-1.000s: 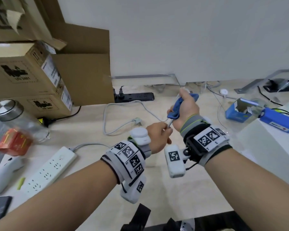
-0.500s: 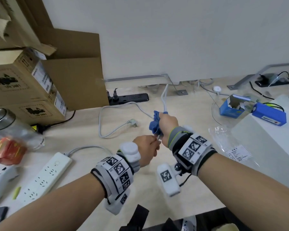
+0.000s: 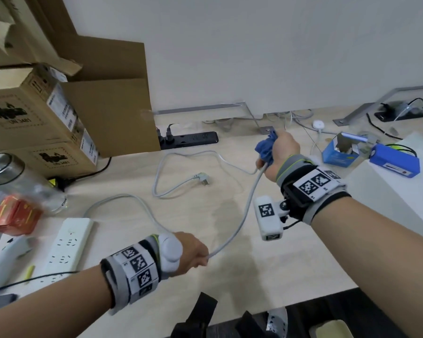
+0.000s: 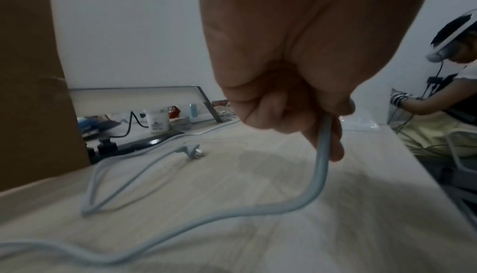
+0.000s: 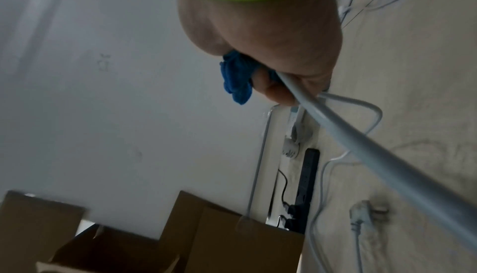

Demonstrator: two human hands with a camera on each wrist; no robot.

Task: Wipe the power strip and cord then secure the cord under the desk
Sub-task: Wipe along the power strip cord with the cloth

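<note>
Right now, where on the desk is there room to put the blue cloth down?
The biggest bare patch is the desk front, between the left hand and the white box. A smaller one lies between the loose plug and the lifted cord. It is crowded by the white power strip and behind the right hand.

Cardboard boxes (image 3: 34,113), steel-capped bottle (image 3: 17,181), blue box (image 3: 340,154)

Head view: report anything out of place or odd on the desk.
Nothing looks spilled or damaged. The white power strip lies unplugged, its plug loose on the desk, with the cord lifted between the left hand and the right hand, which grips a blue cloth.
</note>
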